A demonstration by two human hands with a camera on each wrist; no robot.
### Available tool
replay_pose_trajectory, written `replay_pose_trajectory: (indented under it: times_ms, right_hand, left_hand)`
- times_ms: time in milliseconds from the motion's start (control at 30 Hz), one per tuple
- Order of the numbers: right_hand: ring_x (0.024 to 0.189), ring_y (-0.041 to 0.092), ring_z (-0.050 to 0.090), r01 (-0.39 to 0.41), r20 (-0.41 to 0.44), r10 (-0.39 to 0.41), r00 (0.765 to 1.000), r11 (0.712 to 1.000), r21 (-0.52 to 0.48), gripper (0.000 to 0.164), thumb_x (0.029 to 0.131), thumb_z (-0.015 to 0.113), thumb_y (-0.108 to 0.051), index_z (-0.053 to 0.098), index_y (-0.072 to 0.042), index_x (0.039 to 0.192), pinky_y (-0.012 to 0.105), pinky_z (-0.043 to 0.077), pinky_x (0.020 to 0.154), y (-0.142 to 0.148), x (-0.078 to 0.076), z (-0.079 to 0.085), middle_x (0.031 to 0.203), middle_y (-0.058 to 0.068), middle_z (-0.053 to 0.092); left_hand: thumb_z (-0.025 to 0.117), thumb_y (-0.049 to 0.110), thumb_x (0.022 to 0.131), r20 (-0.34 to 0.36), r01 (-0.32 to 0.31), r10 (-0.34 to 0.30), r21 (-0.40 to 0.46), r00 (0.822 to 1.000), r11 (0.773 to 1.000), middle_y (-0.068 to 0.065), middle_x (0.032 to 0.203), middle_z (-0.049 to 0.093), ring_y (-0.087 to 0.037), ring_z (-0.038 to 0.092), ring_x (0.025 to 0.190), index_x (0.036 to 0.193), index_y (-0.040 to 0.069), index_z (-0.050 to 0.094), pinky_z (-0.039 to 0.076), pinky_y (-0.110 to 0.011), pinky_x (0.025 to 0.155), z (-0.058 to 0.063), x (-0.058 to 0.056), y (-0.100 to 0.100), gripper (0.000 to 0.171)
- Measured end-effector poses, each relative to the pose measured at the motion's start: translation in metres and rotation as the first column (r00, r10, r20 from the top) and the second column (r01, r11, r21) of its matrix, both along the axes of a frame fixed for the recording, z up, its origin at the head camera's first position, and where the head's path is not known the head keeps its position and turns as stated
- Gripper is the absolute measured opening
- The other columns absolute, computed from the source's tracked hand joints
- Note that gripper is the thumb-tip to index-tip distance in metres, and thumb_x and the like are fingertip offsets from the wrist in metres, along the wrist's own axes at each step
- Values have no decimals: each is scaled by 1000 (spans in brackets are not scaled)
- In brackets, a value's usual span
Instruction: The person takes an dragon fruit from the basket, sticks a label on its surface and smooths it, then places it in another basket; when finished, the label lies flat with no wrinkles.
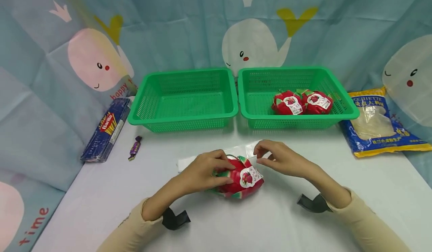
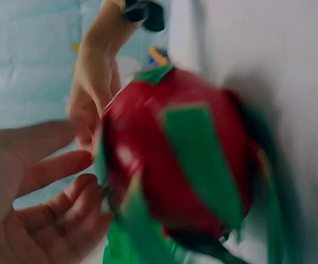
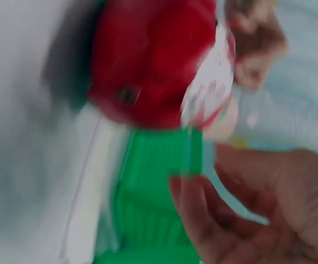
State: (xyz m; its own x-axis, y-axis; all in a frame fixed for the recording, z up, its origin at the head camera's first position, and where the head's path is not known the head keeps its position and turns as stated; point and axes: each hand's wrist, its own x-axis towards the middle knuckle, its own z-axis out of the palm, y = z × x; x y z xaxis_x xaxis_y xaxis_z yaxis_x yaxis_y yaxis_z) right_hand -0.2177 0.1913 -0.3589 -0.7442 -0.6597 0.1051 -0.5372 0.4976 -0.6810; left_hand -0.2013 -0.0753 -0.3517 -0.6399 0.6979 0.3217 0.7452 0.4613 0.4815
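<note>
A red dragon fruit [image 1: 236, 182] with green-tipped leaves and a white printed label lies on the table in front of me. My left hand [image 1: 206, 169] holds it from the left, thumb and fingers bent over its upper side. In the left wrist view the fruit [image 2: 186, 148] fills the middle, with the left fingertips right at its skin. My right hand [image 1: 283, 158] hovers just right of the fruit, beside the label, fingers bent and thumb apart from them. The blurred right wrist view shows a gap between that hand's [image 3: 252, 203] thumb and fingertips.
A flat white strip [image 1: 185, 164] lies behind the fruit. Two green baskets stand farther back: the left basket [image 1: 182, 120], and the right basket [image 1: 263, 117] with two labelled dragon fruits [image 1: 288, 102]. Spaghetti [image 1: 106, 130] and a wrapped candy [image 1: 135, 147] lie left; a pasta bag [image 1: 381, 124] lies right.
</note>
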Motion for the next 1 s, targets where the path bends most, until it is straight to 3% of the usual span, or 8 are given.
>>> replay_pose_trajectory:
  times_ms: [133, 233, 367, 467, 533, 767, 867, 1000]
  right_hand:
    - [107, 14, 55, -32, -148, 47, 988, 994, 102, 45, 84, 66, -34, 53, -11, 120, 35, 52, 86, -25, 11, 10, 115, 0, 58]
    - [122, 16, 44, -96, -156, 144, 977, 955, 279, 77, 75, 67, -53, 41, -15, 136, 39, 48, 93, -46, 20, 14, 131, 0, 48]
    - [125, 19, 39, -84, -166, 177, 970, 887, 455, 95, 68, 70, -59, 31, -16, 143, 40, 50, 88, -69, 23, 13, 134, 2, 45]
    - [121, 20, 43, -45, -177, 151, 973, 867, 495, 96, 66, 71, -59, 32, -15, 142, 41, 51, 82, -77, 21, 9, 129, 0, 50]
    - [120, 21, 44, -37, -188, 151, 970, 865, 500, 99, 64, 72, -60, 31, -16, 143, 41, 51, 81, -79, 20, 7, 127, 0, 51]
    - [110, 23, 48, -5, -315, 193, 929, 859, 512, 105, 57, 75, -62, 30, -17, 140, 39, 51, 70, -79, 24, 0, 115, -2, 51]
    - [106, 21, 50, 14, -328, 177, 928, 863, 505, 97, 58, 73, -60, 34, -19, 136, 35, 48, 65, -78, 23, -1, 113, -3, 52]
    - [101, 14, 52, -4, -266, 139, 954, 891, 453, 91, 59, 71, -57, 37, -19, 135, 31, 47, 67, -64, 15, 16, 112, -6, 53]
  left_hand:
    - [73, 25, 79, 242, -190, 149, 155, 959, 970, -1, 79, 66, -5, 60, 67, 101, 9, 70, 52, -18, 61, 4, -21, -21, 27]
    - [66, 19, 85, 507, -402, 205, 316, 838, 860, -5, 86, 69, -5, 64, 74, 111, 2, 64, 55, -21, 69, 1, -40, -38, 31]
    - [57, 18, 92, 758, -606, 105, 421, 644, 675, 0, 93, 70, -7, 67, 86, 125, -6, 51, 55, -23, 79, -10, -60, -52, 41]
    - [51, 18, 95, 830, -693, 36, 440, 557, 571, 4, 92, 70, -7, 67, 89, 130, -7, 43, 54, -21, 81, -20, -68, -55, 44]
    - [48, 18, 96, 842, -728, -6, 470, 539, 499, 2, 93, 70, -9, 67, 90, 131, -7, 41, 53, -20, 82, -25, -72, -55, 44]
    - [45, 24, 97, 825, -785, -47, 551, 562, 282, -6, 96, 69, -25, 61, 109, 110, -7, 46, 52, -24, 86, -32, -84, -52, 33]
    - [44, 22, 97, 828, -791, -51, 550, 558, 268, -6, 93, 69, -25, 62, 108, 108, -4, 46, 52, -24, 87, -32, -87, -52, 28]
    - [43, 20, 98, 826, -773, -55, 547, 562, 321, -2, 89, 69, -15, 67, 94, 112, -5, 45, 52, -20, 84, -30, -89, -56, 28]
